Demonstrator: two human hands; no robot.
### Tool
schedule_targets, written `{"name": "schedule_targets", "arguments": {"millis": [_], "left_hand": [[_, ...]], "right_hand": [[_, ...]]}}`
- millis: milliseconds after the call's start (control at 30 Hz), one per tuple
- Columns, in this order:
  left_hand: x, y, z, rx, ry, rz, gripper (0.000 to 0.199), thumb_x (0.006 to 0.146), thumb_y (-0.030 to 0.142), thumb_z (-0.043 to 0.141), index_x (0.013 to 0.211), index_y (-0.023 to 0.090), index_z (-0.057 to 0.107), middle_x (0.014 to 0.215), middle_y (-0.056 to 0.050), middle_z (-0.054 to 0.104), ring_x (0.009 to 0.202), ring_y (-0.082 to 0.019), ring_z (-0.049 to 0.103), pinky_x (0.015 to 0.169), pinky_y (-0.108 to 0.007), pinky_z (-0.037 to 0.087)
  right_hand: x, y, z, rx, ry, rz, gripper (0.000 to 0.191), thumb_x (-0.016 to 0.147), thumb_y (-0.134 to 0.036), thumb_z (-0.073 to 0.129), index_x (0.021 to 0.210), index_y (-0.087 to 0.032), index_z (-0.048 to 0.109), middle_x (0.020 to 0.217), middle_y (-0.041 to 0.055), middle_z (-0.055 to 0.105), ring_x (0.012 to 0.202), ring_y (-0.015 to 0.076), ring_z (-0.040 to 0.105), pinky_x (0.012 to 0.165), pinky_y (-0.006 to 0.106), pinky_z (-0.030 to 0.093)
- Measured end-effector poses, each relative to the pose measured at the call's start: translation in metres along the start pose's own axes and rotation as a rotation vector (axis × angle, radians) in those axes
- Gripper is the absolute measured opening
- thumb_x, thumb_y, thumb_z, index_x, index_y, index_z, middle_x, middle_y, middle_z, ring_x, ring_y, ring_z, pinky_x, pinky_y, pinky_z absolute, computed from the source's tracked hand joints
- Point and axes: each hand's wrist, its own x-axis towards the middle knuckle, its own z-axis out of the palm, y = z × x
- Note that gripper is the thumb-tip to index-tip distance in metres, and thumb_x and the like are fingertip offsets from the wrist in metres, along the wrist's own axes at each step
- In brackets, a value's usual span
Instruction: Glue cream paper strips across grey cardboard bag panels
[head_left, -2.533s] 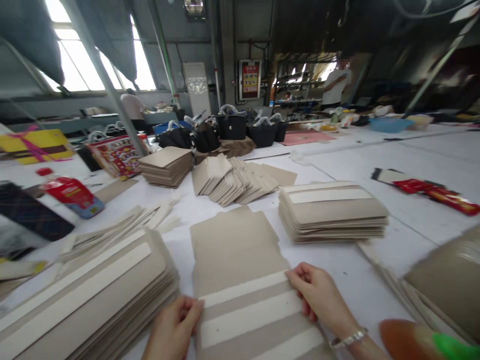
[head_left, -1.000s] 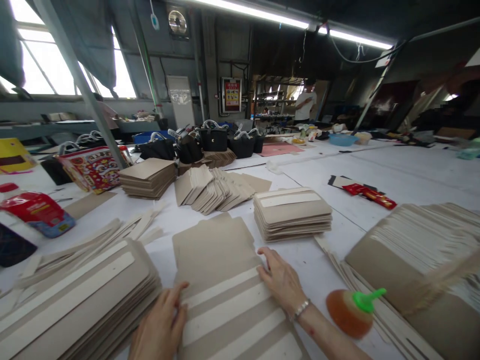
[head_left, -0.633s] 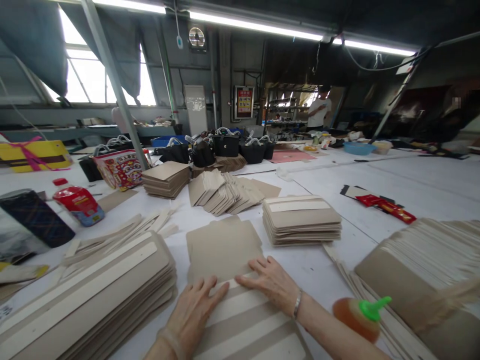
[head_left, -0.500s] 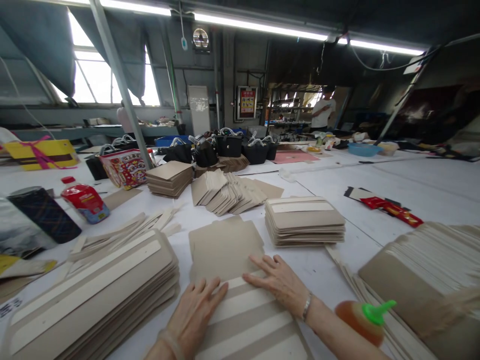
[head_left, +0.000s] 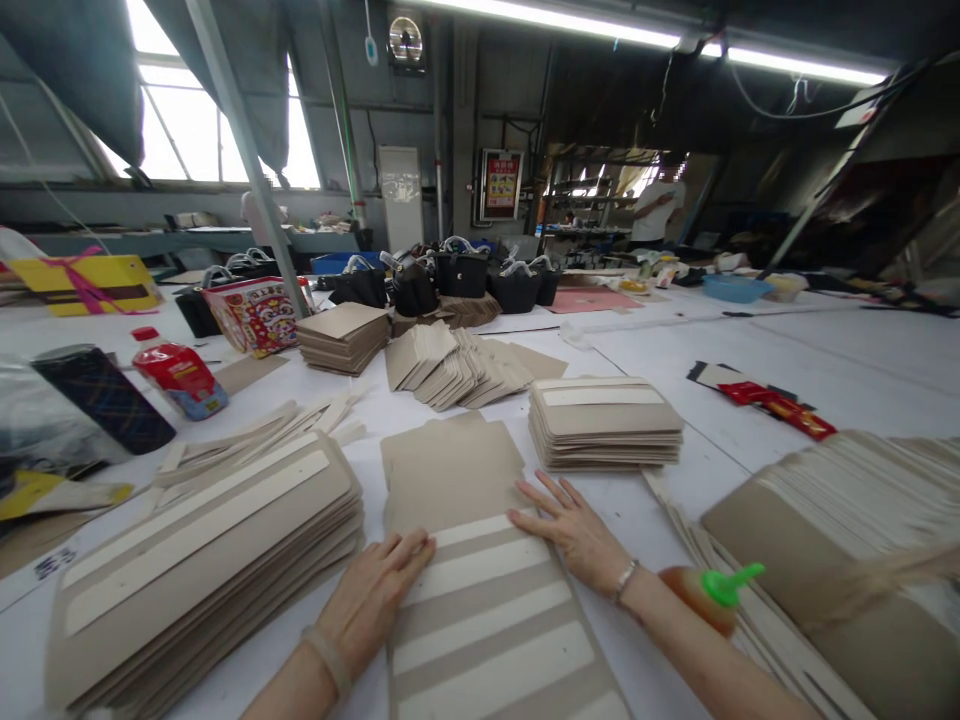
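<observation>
White tabletop (head_left: 825,350) stretched across a dim workshop, crowded with piles of grey-brown card. At the near middle lay a flat card sheet (head_left: 465,560) crossed by pale strips, lengthwise away from the person. The left hand (head_left: 375,590) rested palm down on the sheet's left edge, fingers close together and flat. The right hand (head_left: 574,530) lay palm down on the sheet's right edge, fingers spread and flat, a bracelet at the wrist. Neither hand gripped anything. Just left of the sheet sat a thick stack (head_left: 202,560) of like cards, its top one bearing a pale strip. Beyond the right hand stood a smaller stack (head_left: 604,420). Beside the right forearm lay a brown bottle (head_left: 709,595) with a green nozzle, next to a fanned pile (head_left: 840,540) on the right. Farther back sat a red bottle (head_left: 178,375) and black bags (head_left: 461,272).
</observation>
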Motion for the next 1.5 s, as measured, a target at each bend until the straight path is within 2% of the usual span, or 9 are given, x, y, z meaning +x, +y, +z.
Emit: {"name": "schedule_targets", "arguments": {"millis": [133, 300, 433, 733, 833, 933, 1067, 1267, 1500], "left_hand": [[-0.001, 0.012, -0.008, 0.011, 0.106, -0.08, 0.054, 0.074, -0.002, 0.034, 0.119, 0.023, 0.05, 0.123, -0.005, 0.055, 0.104, -0.021, 0.053, 0.088, -0.039, 0.046], [0.003, 0.037, -0.001, 0.005, 0.191, -0.079, 0.045, 0.089, 0.022, 0.033, 0.134, 0.022, 0.032, 0.141, -0.004, 0.039, 0.13, -0.021, 0.033, 0.107, -0.041, 0.032], [-0.001, 0.048, 0.014, -0.008, 0.191, -0.053, 0.055, 0.09, 0.043, 0.032, 0.139, 0.023, 0.019, 0.147, -0.003, 0.028, 0.135, -0.025, 0.022, 0.109, -0.049, 0.025], [-0.006, 0.048, 0.039, -0.108, 0.107, -0.035, 0.057, 0.089, 0.05, 0.03, 0.139, 0.031, 0.013, 0.149, 0.001, 0.021, 0.137, -0.026, 0.014, 0.11, -0.051, 0.016], [-0.008, 0.047, 0.026, -0.146, 0.098, -0.07, 0.054, 0.09, 0.049, 0.027, 0.139, 0.029, 0.016, 0.149, -0.001, 0.022, 0.137, -0.025, 0.013, 0.109, -0.052, 0.015], [-0.027, 0.055, -0.002, -0.168, 0.128, -0.106, 0.051, 0.087, 0.051, 0.033, 0.134, 0.03, 0.028, 0.147, -0.002, 0.027, 0.136, -0.024, 0.018, 0.109, -0.052, 0.014], [-0.071, 0.088, -0.029, -0.323, 0.036, -0.177, 0.036, 0.076, 0.049, 0.055, 0.106, 0.031, 0.05, 0.122, -0.001, 0.051, 0.113, -0.02, 0.047, 0.1, -0.045, 0.027], [-0.092, 0.133, -0.028, -0.443, -0.15, -0.38, 0.034, 0.064, 0.029, 0.065, 0.095, 0.021, 0.054, 0.104, -0.004, 0.057, 0.1, -0.024, 0.051, 0.085, -0.04, 0.034], [-0.084, 0.13, -0.022, -0.464, -0.191, -0.476, 0.027, 0.056, 0.021, 0.064, 0.08, 0.021, 0.051, 0.09, -0.002, 0.061, 0.091, -0.022, 0.053, 0.087, -0.038, 0.031]], "right_hand": [[0.006, -0.023, -0.012, 0.03, 0.05, 0.1, 0.068, 0.068, 0.005, 0.037, 0.126, -0.027, 0.051, 0.146, 0.0007, 0.031, 0.135, 0.0225, 0.02, 0.107, 0.045, 0.024], [0.003, -0.078, -0.004, 0.073, 0.039, 0.084, 0.055, 0.084, -0.018, 0.041, 0.138, -0.018, 0.033, 0.146, 0.0032, 0.031, 0.134, 0.021, 0.024, 0.109, 0.041, 0.024], [-0.014, -0.104, 0.012, 0.096, 0.007, 0.08, 0.058, 0.088, -0.034, 0.041, 0.141, -0.016, 0.025, 0.148, 0.0041, 0.023, 0.136, 0.023, 0.019, 0.11, 0.043, 0.022], [-0.035, -0.105, 0.027, 0.245, -0.082, 0.102, 0.065, 0.088, -0.052, 0.037, 0.142, -0.021, 0.022, 0.15, 0.0056, 0.015, 0.138, 0.0262, 0.008, 0.111, 0.048, 0.008], [-0.036, -0.101, 0.012, 0.319, -0.09, 0.141, 0.059, 0.092, -0.046, 0.031, 0.142, -0.017, 0.023, 0.15, 0.0075, 0.018, 0.138, 0.024, 0.01, 0.111, 0.047, 0.01], [-0.056, -0.1, -0.012, 0.344, -0.069, 0.168, 0.051, 0.093, -0.038, 0.032, 0.138, -0.015, 0.03, 0.144, 0.0083, 0.034, 0.135, 0.0203, 0.021, 0.11, 0.042, 0.016], [-0.099, -0.11, -0.035, 0.392, -0.042, 0.224, 0.031, 0.082, -0.027, 0.056, 0.111, -0.019, 0.055, 0.115, 0.0068, 0.059, 0.113, 0.0203, 0.046, 0.1, 0.035, 0.03], [-0.112, -0.123, -0.029, 0.319, -0.093, 0.232, 0.039, 0.058, -0.031, 0.076, 0.09, -0.022, 0.057, 0.099, 0.0019, 0.056, 0.095, 0.0222, 0.048, 0.086, 0.036, 0.033], [-0.107, -0.129, -0.023, 0.357, -0.108, 0.268, 0.029, 0.06, -0.022, 0.07, 0.079, -0.021, 0.048, 0.084, -0.0015, 0.056, 0.084, 0.0194, 0.047, 0.079, 0.034, 0.03]]}}
